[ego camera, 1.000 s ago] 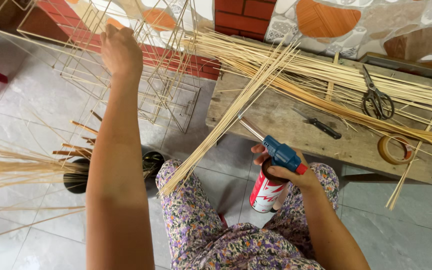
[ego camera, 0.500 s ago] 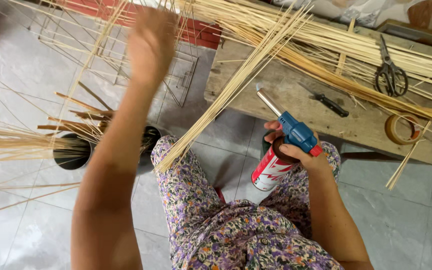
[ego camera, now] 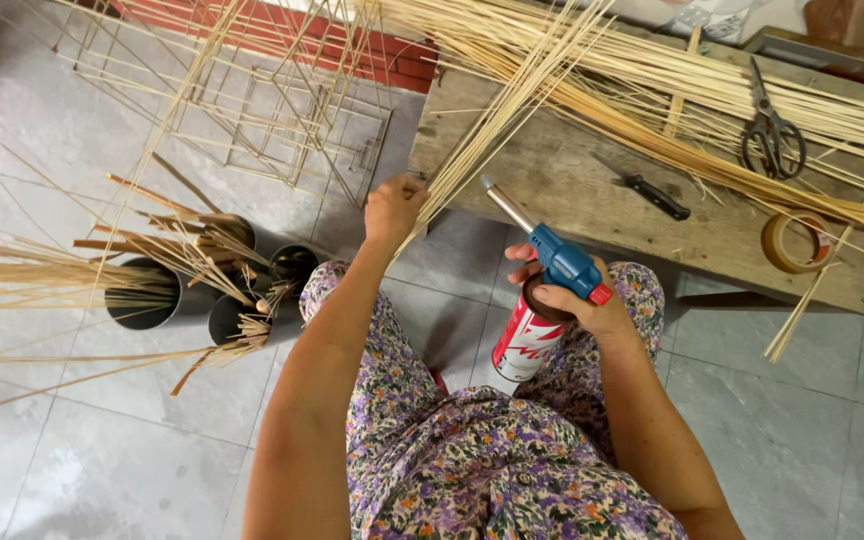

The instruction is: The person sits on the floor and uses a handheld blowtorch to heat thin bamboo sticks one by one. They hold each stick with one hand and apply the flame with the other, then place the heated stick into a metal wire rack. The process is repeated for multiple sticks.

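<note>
Loose sticks: thin bamboo splints [ego camera: 12, 285] fan in from the left edge over pale grey floor tiles [ego camera: 102, 440].
Tins: three dark round tins [ego camera: 142, 300] stand on the floor at my left, stuffed with short cut sticks, just beside my knee.
Frames: finished lattice frames of thin stick [ego camera: 282, 130] lie on the far floor against a low red brick wall [ego camera: 372, 55].
Left hand: my left hand [ego camera: 392, 205] is closed on the near ends of a fanned bundle of long splints [ego camera: 512, 90] that slopes up and away onto the bench.
Torch: a blue gas torch head [ego camera: 562, 262] with a metal nozzle sits on a red-and-white canister [ego camera: 527, 340], upright at my right knee; no flame shows.
Right hand: my right hand [ego camera: 592, 305] is wrapped round the torch head and canister top, fingers clamped, nozzle aimed up-left toward the splints.
Doing it well: my judgement is to keep the bundle's ends pinched tight and level, hold the nozzle clear of my left fingers and my floral trousers [ego camera: 472, 470], and keep the canister upright.
Bench: a rough wooden bench [ego camera: 572, 190] carries the main heap of splints, a small black-handled knife [ego camera: 647, 190], scissors [ego camera: 772, 135] and, far right, a roll of tape [ego camera: 792, 243].
Room: a tiled floor, and patterned cloth [ego camera: 852, 15] beyond the bench.
</note>
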